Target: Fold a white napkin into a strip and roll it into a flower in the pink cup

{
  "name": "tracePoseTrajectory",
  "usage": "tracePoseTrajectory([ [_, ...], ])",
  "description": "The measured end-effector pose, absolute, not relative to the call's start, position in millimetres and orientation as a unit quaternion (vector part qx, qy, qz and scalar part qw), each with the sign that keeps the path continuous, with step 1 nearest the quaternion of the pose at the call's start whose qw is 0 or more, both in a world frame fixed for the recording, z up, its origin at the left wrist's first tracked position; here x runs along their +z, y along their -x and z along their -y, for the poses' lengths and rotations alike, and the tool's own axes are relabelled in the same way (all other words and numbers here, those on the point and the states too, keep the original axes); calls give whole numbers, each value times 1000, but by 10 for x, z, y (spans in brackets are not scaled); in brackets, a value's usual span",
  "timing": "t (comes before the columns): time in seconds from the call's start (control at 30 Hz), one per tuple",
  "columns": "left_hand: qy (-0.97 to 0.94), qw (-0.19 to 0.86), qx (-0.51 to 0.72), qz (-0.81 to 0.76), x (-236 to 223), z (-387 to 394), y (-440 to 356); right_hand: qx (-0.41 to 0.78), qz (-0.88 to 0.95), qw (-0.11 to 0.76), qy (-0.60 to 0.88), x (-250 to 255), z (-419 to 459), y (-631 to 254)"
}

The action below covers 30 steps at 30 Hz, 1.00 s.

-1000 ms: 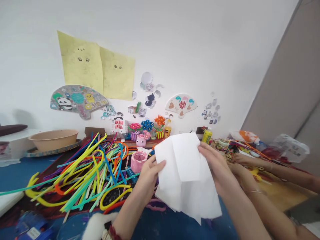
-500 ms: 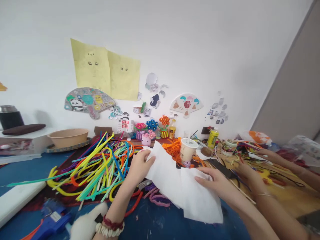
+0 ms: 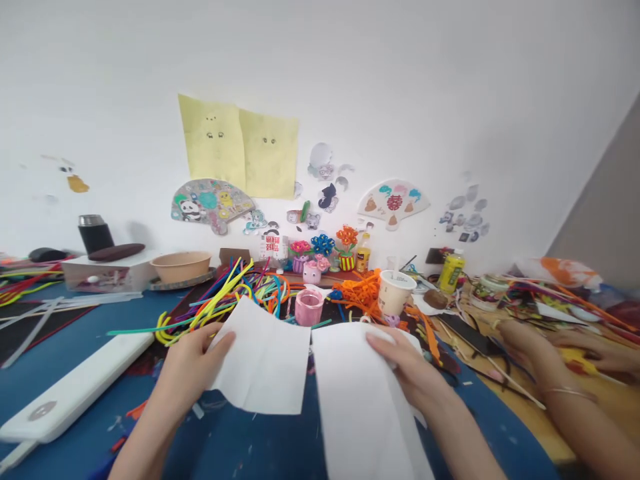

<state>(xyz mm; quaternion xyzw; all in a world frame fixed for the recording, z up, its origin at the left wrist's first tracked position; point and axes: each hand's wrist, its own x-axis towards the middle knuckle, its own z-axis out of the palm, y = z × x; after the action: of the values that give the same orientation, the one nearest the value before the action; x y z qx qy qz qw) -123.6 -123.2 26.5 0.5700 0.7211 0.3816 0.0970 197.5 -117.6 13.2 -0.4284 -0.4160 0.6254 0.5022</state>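
My left hand (image 3: 193, 363) pinches the left edge of a white tissue sheet (image 3: 265, 367) held low over the blue table (image 3: 250, 447). My right hand (image 3: 403, 367) grips a second, longer white tissue sheet (image 3: 360, 407) that hangs toward me. The two sheets are apart, with a narrow gap between them. Just behind them stand a pink woven cup (image 3: 309, 307) and a paper cup (image 3: 394, 292).
A heap of coloured pipe cleaners (image 3: 225, 297) lies behind my left hand, orange ones (image 3: 363, 293) by the paper cup. A white flat device (image 3: 75, 393) lies at the left. Another person's hands (image 3: 530, 340) work at the right. A tan bowl (image 3: 181, 265) and a yellow bottle (image 3: 451, 270) stand near the wall.
The single folded tissue is now two sheets, one in each hand, pulled apart sideways and lowered. The view has swung left, showing more of the table's left side.
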Motion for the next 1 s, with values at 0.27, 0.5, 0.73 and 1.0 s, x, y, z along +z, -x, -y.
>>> tracePoseTrajectory([
  [0.27, -539, -139, 193, -808, 272, 1604, 1182, 518, 646, 368, 424, -10, 954, -1356],
  [0.5, -584, -187, 171, -771, -241, 2168, 1153, 354, 714, 383, 468, -183, 735, -1436],
  [0.73, -488, -267, 73, -828, -374, 2403, 1335, 233, 736, 368, 517, -311, 838, -1471],
  [1.0, -494, -225, 32, -840, -397, 2232, 1468, 50, 785, 372, 494, -543, 818, -1327],
])
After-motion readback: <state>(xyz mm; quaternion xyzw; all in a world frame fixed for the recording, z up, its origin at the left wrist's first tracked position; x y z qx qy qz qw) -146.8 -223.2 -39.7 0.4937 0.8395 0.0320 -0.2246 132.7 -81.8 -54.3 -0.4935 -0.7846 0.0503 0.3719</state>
